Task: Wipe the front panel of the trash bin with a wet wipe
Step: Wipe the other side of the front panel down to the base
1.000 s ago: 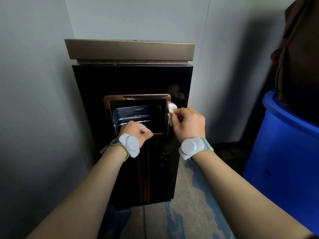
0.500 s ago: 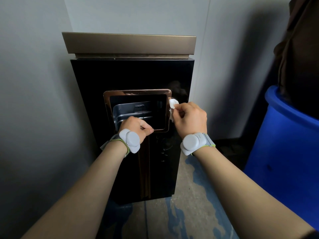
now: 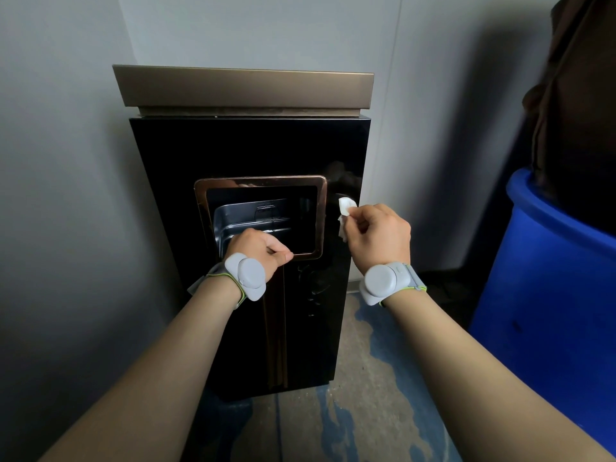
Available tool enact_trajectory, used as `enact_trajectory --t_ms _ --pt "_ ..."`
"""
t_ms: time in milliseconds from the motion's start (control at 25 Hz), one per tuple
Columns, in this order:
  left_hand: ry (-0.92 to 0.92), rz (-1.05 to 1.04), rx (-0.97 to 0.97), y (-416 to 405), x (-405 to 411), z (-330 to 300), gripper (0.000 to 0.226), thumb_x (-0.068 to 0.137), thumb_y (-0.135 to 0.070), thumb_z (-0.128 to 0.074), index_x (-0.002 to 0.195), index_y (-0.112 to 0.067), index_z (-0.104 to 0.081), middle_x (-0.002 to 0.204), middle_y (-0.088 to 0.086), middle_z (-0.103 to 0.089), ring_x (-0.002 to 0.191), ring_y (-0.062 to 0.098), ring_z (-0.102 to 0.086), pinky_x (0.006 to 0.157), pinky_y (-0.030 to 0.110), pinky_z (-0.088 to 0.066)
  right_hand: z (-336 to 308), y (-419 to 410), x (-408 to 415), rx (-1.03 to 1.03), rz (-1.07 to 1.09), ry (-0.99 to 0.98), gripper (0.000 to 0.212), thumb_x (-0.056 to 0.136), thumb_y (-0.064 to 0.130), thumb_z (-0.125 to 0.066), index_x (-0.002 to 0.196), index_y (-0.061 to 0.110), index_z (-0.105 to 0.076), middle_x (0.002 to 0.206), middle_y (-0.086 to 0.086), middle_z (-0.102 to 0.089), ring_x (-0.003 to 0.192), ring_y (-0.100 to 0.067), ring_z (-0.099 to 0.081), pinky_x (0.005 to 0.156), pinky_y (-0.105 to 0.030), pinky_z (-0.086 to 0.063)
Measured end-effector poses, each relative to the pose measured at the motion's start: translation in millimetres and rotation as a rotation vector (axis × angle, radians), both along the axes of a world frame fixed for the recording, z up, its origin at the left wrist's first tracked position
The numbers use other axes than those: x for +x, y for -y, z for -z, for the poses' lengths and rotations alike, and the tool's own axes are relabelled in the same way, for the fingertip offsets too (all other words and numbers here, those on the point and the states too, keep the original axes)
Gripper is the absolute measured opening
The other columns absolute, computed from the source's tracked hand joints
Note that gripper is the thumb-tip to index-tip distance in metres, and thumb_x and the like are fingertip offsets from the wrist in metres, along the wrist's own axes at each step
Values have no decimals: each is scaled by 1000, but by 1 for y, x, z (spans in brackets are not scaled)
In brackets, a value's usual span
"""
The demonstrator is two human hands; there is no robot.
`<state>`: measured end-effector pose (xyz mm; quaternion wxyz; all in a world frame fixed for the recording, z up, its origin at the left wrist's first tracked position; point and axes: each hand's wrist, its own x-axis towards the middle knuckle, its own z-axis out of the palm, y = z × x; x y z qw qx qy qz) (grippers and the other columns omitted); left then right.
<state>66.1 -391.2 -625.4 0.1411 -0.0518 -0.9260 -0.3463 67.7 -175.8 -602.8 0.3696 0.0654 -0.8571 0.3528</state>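
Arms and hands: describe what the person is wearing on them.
Both forearms are bare, no sleeves and no gloves. The left wrist and right wrist each carry a grey strap with a lime-green edge and a round, pale grey puck-shaped device on top. No cables or markings show.

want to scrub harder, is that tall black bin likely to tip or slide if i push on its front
Probably fairly steady: the trash bin is tall and narrow but stands close against the wall, which likely stops it tipping backward. The left hand grips the opening's frame, likely bracing it. Its glossy panel probably lets the wet wipe glide.
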Motion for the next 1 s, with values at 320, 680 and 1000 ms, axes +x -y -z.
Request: enact_trajectory --t_ms 320,680,1000 --pt "-1 -11 4 -1 2 -1 7 81 -29 -77 75 -31 -78 65 -25 -66 73 0 -66 64 13 -45 2 -13 -4 -17 40 33 14 91 22 -66 92 12 -75 84 -7 -67 79 -30 -61 71 -35 -48" --pt "9 0 6 -1 2 -3 5 82 -27 -77 78 -29 -79 72 -21 -70 77 4 -68 72 19 -51 6 -12 4 -94 -77 -67 7 86 24 -74 85 17 -74 75 6 -66 69 -10 -59 72 -25 -49" --pt "8 -21 5 -1 2 -2 3 81 -30 -77 79 -28 -79 72 -19 -71 76 5 -68 75 22 -53 15 17 4 30 -213 -106 8 89 18 -74 95 13 -77 85 -4 -70 75 -22 -65 71 -37 -53"
